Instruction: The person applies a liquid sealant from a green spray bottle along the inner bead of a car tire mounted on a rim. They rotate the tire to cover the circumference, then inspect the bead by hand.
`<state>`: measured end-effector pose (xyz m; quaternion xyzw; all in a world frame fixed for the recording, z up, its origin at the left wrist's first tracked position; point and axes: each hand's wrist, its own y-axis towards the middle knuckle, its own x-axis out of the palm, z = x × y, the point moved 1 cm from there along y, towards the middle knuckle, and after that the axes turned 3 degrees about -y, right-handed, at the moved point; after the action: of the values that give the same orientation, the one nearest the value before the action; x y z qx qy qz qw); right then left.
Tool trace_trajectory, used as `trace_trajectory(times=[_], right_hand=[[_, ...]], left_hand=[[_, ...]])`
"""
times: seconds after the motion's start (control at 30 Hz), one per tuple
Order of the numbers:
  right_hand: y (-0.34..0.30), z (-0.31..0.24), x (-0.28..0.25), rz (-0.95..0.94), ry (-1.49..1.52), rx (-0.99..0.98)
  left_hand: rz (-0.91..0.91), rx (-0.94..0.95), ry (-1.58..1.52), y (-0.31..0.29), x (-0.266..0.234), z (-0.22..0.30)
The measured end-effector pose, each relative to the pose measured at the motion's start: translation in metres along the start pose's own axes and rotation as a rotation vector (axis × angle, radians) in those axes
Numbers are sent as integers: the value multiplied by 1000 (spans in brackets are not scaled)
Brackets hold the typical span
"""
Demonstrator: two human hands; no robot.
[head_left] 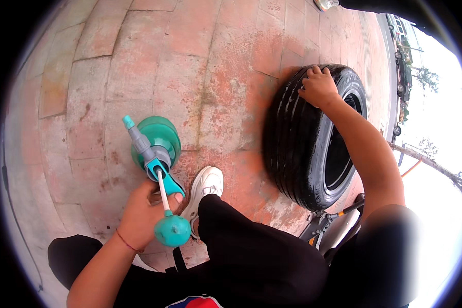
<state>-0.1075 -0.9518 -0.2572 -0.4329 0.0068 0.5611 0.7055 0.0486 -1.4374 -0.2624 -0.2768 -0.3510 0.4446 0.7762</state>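
Note:
My left hand (144, 213) is closed round the handle of a green pump sprayer (159, 134). The sprayer has a translucent green tank, a grey nozzle tube with a teal tip pointing away from me, and a white pump rod ending in a round teal knob (173, 229). My left fingers are partly hidden behind the handle. To the right stands a black tire (292, 146), its tread wet and shiny with whitish streaks. My right hand (318, 87) grips its upper far edge, fingers bent and apart over the tread. Inside the tire, the dark hollow shows past my right forearm.
Reddish, worn paving (231, 97) lies underfoot, with a white shoe (206, 187) of mine between sprayer and tire. Close to the tire's near side is a dark metal frame with orange parts (320, 226). Another person's shoe (325, 4) shows at the far edge. Parked vehicles (402, 77) stand far right.

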Motion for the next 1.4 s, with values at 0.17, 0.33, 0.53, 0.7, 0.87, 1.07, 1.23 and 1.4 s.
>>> trace_trajectory(times=[0.17,0.33,0.53,0.7,0.87,1.07,1.23,1.4], right_hand=[[-17,7,10,193,2,-215],[-20,13,12,169,92,-291],[-39,-9,20,272,200,-481],[-117,-99,17,188,268,-750],[-98,-89,-6,270,618,-369],[-28,14,10,376,265,-24],[17,11,27,83,160,-97],[28,-2,20,-47,51,-45]], left_hand=[[202,94,-273,1,11,-1],[335,111,-206,-4,0,52],[383,129,11,-14,-13,110],[432,127,247,-35,-36,148],[443,55,506,-21,-70,147],[228,148,302,28,-109,131],[119,192,177,41,-132,106],[124,217,125,37,-147,98]])
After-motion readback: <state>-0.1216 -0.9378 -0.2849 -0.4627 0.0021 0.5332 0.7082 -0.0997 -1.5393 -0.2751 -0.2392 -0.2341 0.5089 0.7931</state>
